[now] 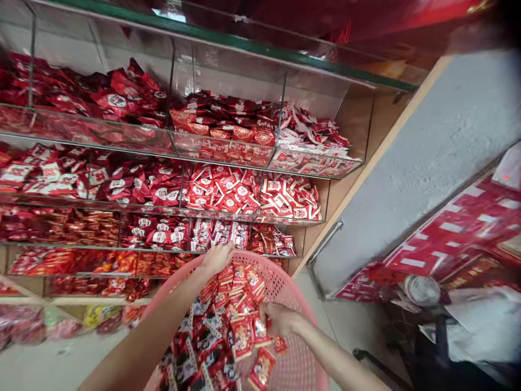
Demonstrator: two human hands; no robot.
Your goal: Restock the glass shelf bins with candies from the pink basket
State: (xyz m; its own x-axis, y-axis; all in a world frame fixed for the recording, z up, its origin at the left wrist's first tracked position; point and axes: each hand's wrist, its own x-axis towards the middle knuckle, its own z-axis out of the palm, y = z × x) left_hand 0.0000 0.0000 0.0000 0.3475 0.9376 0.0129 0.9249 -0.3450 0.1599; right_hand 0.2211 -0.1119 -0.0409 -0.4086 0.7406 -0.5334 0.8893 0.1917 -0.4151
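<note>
A pink perforated plastic basket stands low in front of me, tilted towards me. My left hand reaches across its left side and grips the far rim, its fingertips partly hidden. Inside the basket, my right hand is closed on a small red-and-gold candy packet. More red-and-gold packets are heaped towards the far side. Dark red and black-and-white packets fill the left part of the basket. One loose red packet lies near the bottom.
Glass-fronted shelves with dividers hold many red wrapped sweets beyond the basket. A thick glass edge runs above. Bagged goods sit below at left. A grey wall panel, red printed boxes and white plastic are at right.
</note>
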